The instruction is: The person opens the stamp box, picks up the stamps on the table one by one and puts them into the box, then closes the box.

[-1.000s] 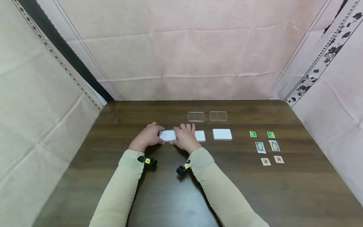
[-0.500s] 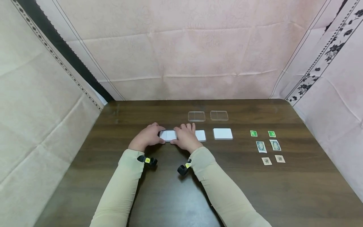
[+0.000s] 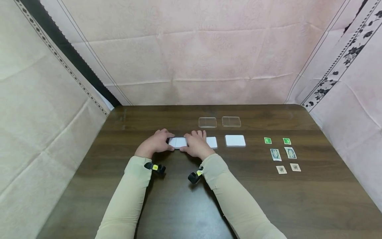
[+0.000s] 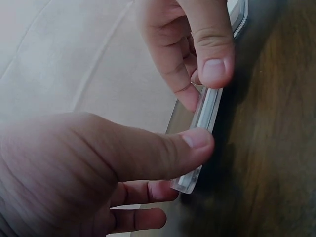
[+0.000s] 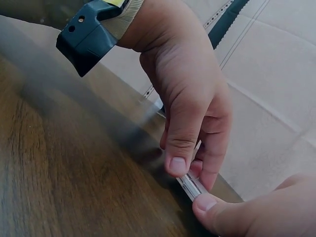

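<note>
A flat, clear-edged plastic case (image 3: 178, 142) with a white face lies between both hands at mid-table. My left hand (image 3: 153, 144) pinches its left end, the thumb on the near edge and the fingers behind. From the right, my right hand (image 3: 197, 144) grips the same case, thumb also on the near edge. Close up in the left wrist view, the case's edge (image 4: 209, 109) appears as clear layers with a white strip inside. The right wrist view shows a short stretch of that edge (image 5: 191, 186) between the two thumbs. The hands cover the case's ends.
Beside the right hand lies a white-faced case (image 3: 212, 142), partly hidden, and farther right another white rectangle (image 3: 235, 141). Two clear covers (image 3: 207, 122) (image 3: 231, 121) lie behind. On the right are green squares (image 3: 268, 140), blue-patterned cards (image 3: 276, 154) and small pale squares (image 3: 281, 170).
</note>
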`<state>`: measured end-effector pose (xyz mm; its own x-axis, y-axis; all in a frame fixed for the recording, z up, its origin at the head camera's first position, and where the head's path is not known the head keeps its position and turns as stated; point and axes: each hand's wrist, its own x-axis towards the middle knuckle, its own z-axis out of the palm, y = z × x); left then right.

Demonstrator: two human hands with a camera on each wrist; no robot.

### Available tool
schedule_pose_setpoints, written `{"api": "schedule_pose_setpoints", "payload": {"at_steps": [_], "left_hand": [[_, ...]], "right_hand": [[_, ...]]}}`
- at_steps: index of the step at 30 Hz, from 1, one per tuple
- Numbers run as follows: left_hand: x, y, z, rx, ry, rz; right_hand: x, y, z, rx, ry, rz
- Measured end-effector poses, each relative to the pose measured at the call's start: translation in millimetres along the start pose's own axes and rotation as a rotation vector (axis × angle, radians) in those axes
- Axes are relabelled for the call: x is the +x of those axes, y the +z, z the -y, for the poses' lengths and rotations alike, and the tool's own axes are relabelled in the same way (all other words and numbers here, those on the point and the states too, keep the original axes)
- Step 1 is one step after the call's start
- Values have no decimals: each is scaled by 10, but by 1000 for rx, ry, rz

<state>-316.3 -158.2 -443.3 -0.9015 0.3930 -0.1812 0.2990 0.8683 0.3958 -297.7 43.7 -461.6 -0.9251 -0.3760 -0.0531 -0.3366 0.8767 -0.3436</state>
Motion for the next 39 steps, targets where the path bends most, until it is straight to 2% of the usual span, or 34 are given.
{"api": "schedule_pose_setpoints", "payload": {"at_steps": [11, 15, 21, 30, 39], "left_hand": [[-10, -4, -43, -37, -35, 13], [-22, -3, -81, -24, -56, 17], [-50, 13, -144, 79, -48, 2], [-76, 24, -241, 242, -19, -5], [-117, 20, -316, 307, -11, 4]], "right_hand": [[11, -7, -38, 20, -9, -1], [16, -15, -20, 15, 0, -2], [14, -21, 12, -12, 9, 3], [-24, -44, 69, -108, -18, -10], [-36, -45, 132, -145, 2, 17]]}}
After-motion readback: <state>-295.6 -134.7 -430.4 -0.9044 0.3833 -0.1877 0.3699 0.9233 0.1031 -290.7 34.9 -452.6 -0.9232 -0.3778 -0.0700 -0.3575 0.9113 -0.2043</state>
